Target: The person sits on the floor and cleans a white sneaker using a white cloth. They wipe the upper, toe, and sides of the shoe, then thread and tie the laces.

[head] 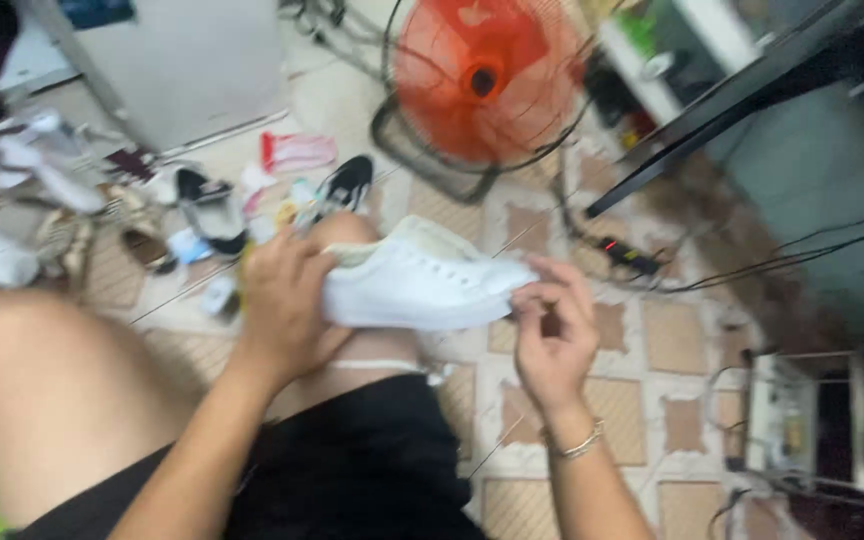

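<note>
Tiled floor [672, 340] in beige squares with pale joints fills most of the frame. Next in size, the person's bare legs and black shorts [372, 470] occupy the lower left. An orange-bladed floor fan in a wire cage [482, 80] stands at upper centre, with dark cables trailing to a power strip [627, 255] at centre right. A scatter of loose shoes and sandals [212, 205] lies at centre left.

The white low-top sneaker [422, 280] sits at frame centre, held over the raised knee, sole down, toe pointing right. The left hand [287, 300] is wrapped around the heel end, fingers closed on it. The right hand [552, 335] pinches the toe end between thumb and fingertips; a thin bracelet [577, 445] circles that wrist.

For sound handling, the heel grip should carry the weight while the toe pinch steers. Bracing the shoe on the knee would limit wobble.

Motion blur softens the whole frame. The sneaker's far side and sole are hidden, as is its heel behind the left hand. A thin white strip [382, 365] below the shoe cannot be identified. Equipment at lower right is cut off and unclear.
</note>
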